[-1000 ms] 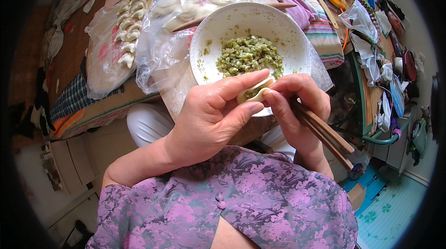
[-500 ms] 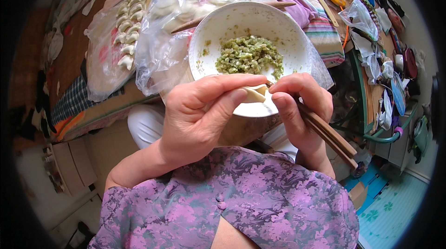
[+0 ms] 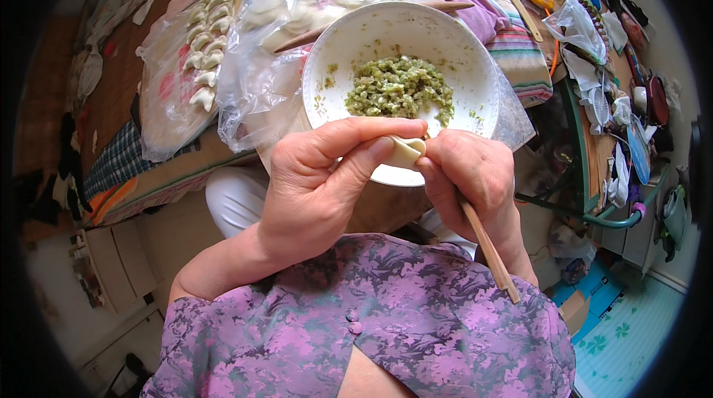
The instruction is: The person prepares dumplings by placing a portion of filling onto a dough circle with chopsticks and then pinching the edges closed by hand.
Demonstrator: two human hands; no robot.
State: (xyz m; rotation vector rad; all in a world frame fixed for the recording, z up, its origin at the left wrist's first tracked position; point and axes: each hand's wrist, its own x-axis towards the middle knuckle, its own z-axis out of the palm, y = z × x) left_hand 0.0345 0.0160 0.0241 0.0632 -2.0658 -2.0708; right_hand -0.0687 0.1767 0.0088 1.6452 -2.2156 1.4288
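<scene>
The dumpling (image 3: 407, 154) seems to be getting pinched closed — that calls for small, firm presses along its edge. It's between both hands, looking longest left to right, edge seemingly facing up. The left hand (image 3: 316, 175) pinches one end; the right hand (image 3: 475, 171) squeezes the other — and holds chopsticks (image 3: 486, 249). Behind is a white bowl (image 3: 469, 56).

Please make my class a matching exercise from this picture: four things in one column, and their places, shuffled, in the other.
Things
1. pale folded dough wrapper
2. brown wooden chopsticks
3. chopped green filling
4. uncovered white crescent-shaped dumplings

Places
A. inside the round white bowl
B. in rows, left of the bowl
C. sticking out of the right hand toward the purple patterned shirt
D. between the fingertips of the left hand and the right

Pairs: 1-D, 2-C, 3-A, 4-B
</scene>
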